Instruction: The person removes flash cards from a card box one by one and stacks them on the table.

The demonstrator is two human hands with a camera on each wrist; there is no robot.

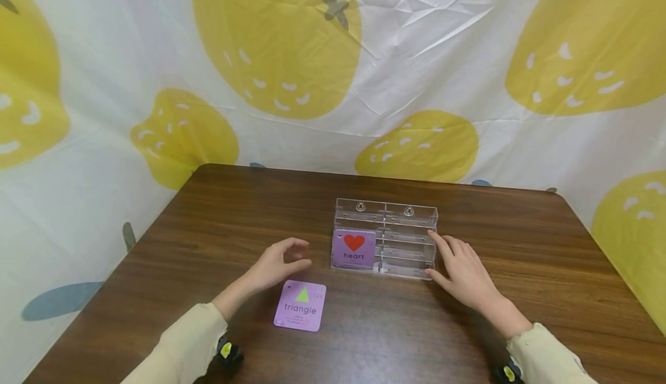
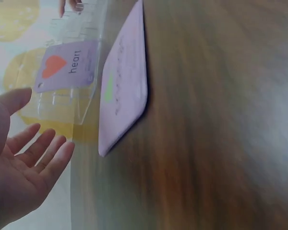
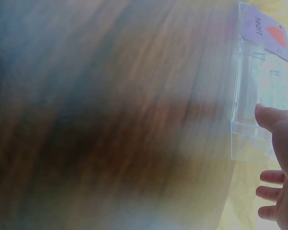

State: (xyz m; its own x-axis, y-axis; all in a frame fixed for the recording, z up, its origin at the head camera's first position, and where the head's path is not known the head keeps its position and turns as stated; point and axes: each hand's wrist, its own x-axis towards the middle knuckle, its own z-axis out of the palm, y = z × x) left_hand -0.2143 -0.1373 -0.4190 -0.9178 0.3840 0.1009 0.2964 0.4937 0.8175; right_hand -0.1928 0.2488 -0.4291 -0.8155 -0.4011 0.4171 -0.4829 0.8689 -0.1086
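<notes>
Triangle card [image 1: 300, 306]: lies flat and face up on the table [image 1: 385, 343], the nearer of the two cards to the person; neither hand is on it, so the step in hand reads as going to pick it up
Left hand [image 1: 278, 264]: released, fingers loosely bent and apart with nothing between them, hovering just beyond the triangle card's far left corner; the next move calls for it to come back toward the person and pinch the card by an edge, which may be awkward as it lies flat
Right hand [image 1: 465, 268]: fingers parted and not clenched, thumb and forefinger at the right end of the clear holder [image 1: 408, 255]; firm contact is hard to tell, though the pose suggests steadying
Heart card [image 1: 354, 249]: stands in the left column of the clear holder, low at the front, picture toward the person, so one card looks to be placed
Clear holder: stands beyond the triangle card and to its right; its right column shows bare tiers, and the later move would call for lowering the card upright behind a pocket lip
Lemon cloth [image 1: 281, 43]: hangs behind the far edge of the table
</notes>
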